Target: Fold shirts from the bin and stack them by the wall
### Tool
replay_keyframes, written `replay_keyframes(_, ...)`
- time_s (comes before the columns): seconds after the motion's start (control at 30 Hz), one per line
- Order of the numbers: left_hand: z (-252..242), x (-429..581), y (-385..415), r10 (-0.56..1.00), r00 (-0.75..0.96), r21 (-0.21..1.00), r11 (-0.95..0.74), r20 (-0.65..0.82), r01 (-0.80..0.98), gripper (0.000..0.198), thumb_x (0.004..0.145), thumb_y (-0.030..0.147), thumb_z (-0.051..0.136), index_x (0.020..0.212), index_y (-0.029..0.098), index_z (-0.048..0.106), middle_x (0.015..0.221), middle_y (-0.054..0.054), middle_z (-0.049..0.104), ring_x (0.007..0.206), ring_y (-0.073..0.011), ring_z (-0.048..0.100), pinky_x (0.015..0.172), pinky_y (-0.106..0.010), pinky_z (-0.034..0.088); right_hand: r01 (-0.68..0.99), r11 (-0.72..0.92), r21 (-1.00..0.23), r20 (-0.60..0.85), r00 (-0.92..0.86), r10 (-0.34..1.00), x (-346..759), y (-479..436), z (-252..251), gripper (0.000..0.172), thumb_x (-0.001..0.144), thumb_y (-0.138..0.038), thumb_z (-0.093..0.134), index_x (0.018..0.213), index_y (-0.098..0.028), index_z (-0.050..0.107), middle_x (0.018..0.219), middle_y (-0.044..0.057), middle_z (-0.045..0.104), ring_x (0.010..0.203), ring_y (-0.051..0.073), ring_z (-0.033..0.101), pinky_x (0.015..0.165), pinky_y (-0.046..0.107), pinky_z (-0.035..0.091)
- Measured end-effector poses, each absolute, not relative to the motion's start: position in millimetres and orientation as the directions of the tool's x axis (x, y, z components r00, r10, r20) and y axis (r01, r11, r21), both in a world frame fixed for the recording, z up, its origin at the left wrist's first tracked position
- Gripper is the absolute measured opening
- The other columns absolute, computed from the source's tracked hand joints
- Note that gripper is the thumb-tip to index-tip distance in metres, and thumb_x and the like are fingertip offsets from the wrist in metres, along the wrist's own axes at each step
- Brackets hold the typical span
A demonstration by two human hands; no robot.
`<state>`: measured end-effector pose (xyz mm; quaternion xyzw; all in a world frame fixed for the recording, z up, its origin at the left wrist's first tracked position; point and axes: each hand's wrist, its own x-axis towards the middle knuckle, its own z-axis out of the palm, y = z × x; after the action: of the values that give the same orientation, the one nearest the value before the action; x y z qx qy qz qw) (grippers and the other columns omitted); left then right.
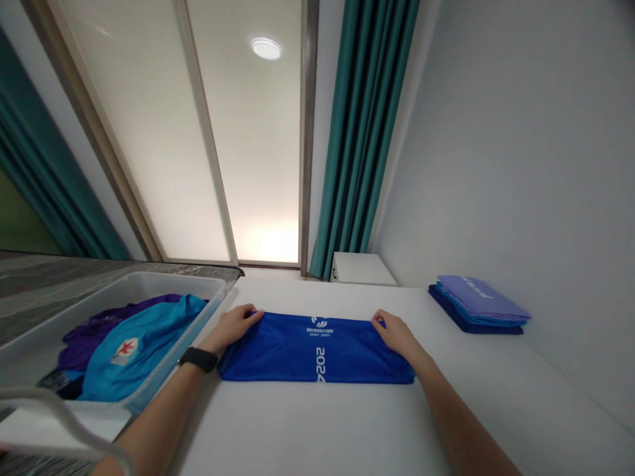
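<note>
A royal-blue shirt (307,349) with white print "2024" lies folded into a long band on the white table (347,430). My left hand (237,325) rests on its far left corner, fingers closed on the fabric edge, a black watch on the wrist. My right hand (394,332) pinches the far right corner of the same shirt. Both forearms reach in from the bottom of the view.
A clear plastic bin (163,285) at the left holds a light-blue shirt (133,347) and a purple one (94,330). A stack of folded blue and lilac shirts (479,307) lies at the right by the wall. A white cabinet (362,268) and teal curtains stand behind.
</note>
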<state>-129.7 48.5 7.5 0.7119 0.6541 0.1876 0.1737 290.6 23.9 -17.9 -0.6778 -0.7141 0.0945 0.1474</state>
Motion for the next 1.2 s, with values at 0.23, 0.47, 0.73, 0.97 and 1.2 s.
replay_keyframes(0.23, -4, -127, 50, 0.987, 0.099, 0.523, -0.15, 0.125, 0.839, 0.035, 0.084, 0.05, 0.044, 0.076, 0.02, 0.059, 0.077, -0.007, 0.069, 0.077, -0.0241, 0.063, 0.07, -0.03, 0.043, 0.964, 0.031, -0.264, 0.072, -0.012, 0.997, 286, 22, -21, 0.021, 0.098, -0.029, 0.041, 0.095, -0.021, 0.061, 0.096, 0.006, 0.07, 0.088, 0.02, 0.064, 0.068, 0.026, 0.035)
replay_keyframes(0.47, -9, -125, 50, 0.983, 0.117, 0.33, -0.159, 0.145, 0.93, 0.038, 0.093, 0.045, 0.036, 0.075, 0.02, 0.058, 0.077, -0.008, 0.069, 0.076, -0.0236, 0.065, 0.069, -0.03, 0.04, 0.968, 0.021, -0.251, 0.072, -0.003, 0.997, 285, 20, -18, 0.022, 0.099, -0.028, 0.039, 0.101, -0.022, 0.06, 0.098, 0.005, 0.071, 0.089, 0.019, 0.065, 0.069, 0.026, 0.036)
replay_keyframes(0.73, -7, -126, 49, 0.963, 0.195, 0.293, -0.244, 0.186, 0.925, 0.03, 0.096, 0.04, 0.037, 0.094, 0.019, 0.059, 0.095, -0.009, 0.07, 0.088, -0.0231, 0.065, 0.079, -0.03, 0.044, 0.982, 0.046, -0.181, 0.116, -0.025, 0.993, 282, 15, -13, 0.025, 0.098, -0.025, 0.04, 0.11, -0.02, 0.06, 0.11, 0.008, 0.065, 0.101, 0.021, 0.06, 0.081, 0.028, 0.04)
replay_keyframes(0.97, 12, -80, 19, 0.896, 0.256, 0.063, -0.297, 0.362, 0.953, 0.035, 0.097, 0.03, 0.038, 0.124, 0.018, 0.057, 0.124, -0.014, 0.061, 0.115, -0.0296, 0.054, 0.096, -0.043, 0.04, 0.98, 0.182, -0.083, 0.26, -0.155, 0.953, 224, -6, -1, 0.042, 0.098, -0.024, 0.031, 0.132, -0.014, 0.053, 0.133, 0.016, 0.055, 0.123, 0.027, 0.047, 0.102, 0.04, 0.035)
replay_keyframes(1.2, -21, -10, -7, 0.699, 0.61, 0.024, -0.665, 0.372, 0.747, 0.05, 0.1, 0.035, 0.03, 0.147, 0.019, 0.035, 0.153, -0.009, 0.037, 0.14, -0.0219, 0.034, 0.114, -0.041, 0.029, 0.886, 0.44, -0.149, 0.237, -0.4, 0.886, 166, -24, -16, 0.054, 0.098, -0.029, 0.025, 0.148, -0.009, 0.032, 0.156, 0.011, 0.028, 0.145, 0.023, 0.02, 0.118, 0.042, 0.015)
